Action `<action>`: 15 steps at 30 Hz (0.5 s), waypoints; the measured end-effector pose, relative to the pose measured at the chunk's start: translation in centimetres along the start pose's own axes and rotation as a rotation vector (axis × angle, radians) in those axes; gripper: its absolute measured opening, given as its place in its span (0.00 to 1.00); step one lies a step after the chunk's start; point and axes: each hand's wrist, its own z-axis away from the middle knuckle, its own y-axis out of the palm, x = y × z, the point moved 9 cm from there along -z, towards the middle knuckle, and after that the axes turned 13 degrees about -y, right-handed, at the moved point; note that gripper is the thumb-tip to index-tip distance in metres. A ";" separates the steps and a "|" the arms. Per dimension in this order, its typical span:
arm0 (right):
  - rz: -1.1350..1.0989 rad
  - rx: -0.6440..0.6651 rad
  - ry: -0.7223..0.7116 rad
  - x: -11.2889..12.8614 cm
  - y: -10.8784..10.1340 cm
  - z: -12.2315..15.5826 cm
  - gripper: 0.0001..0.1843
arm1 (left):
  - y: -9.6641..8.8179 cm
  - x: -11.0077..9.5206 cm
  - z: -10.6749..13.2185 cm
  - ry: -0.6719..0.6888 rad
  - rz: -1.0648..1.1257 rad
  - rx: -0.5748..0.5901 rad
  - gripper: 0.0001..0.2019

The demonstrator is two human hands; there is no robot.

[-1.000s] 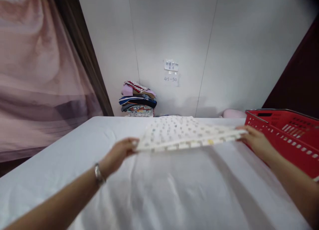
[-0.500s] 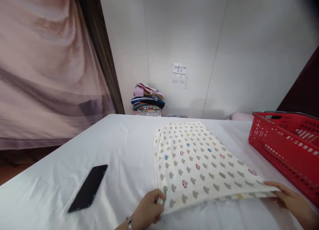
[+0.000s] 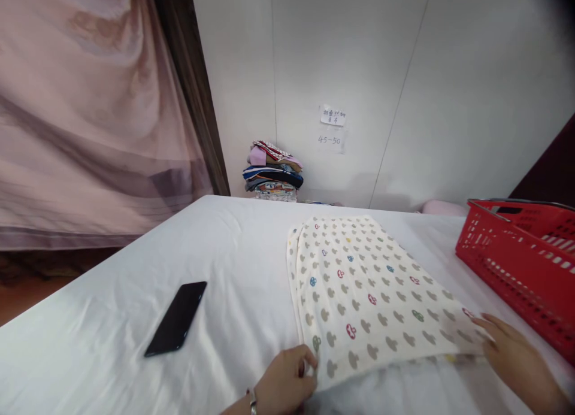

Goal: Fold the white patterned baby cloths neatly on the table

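Note:
A cream cloth (image 3: pixel 363 295) printed with grey, red, blue and green mushrooms lies folded in layers on the white-covered table. My left hand (image 3: pixel 290 373), with a bracelet at the wrist, pinches its near left corner between thumb and fingers. At the near right corner, my right hand (image 3: pixel 512 349) has its fingers on top of the cloth, and the thumb is hidden beneath or behind the edge. Between the two hands the near edge is slightly raised, with a lower layer peeking out under it.
A black phone (image 3: pixel 176 319) lies on the white sheet (image 3: pixel 229 265) to the left. On the right stands a red plastic basket (image 3: pixel 516 259). Folded clothes (image 3: pixel 274 172) are stacked by the wall beyond the table, under paper labels (image 3: pixel 331 127). A pink curtain (image 3: pixel 90 115) hangs at left.
My right hand has shifted slightly further over the cloth's right corner, its fingers now lying on top. The left hand keeps its pinch. The whole view has shifted a little.

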 end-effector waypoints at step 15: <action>0.066 0.693 -0.851 26.8 19.0 7.3 0.30 | -11.7 -4.7 -10.5 0.024 0.092 -0.206 0.10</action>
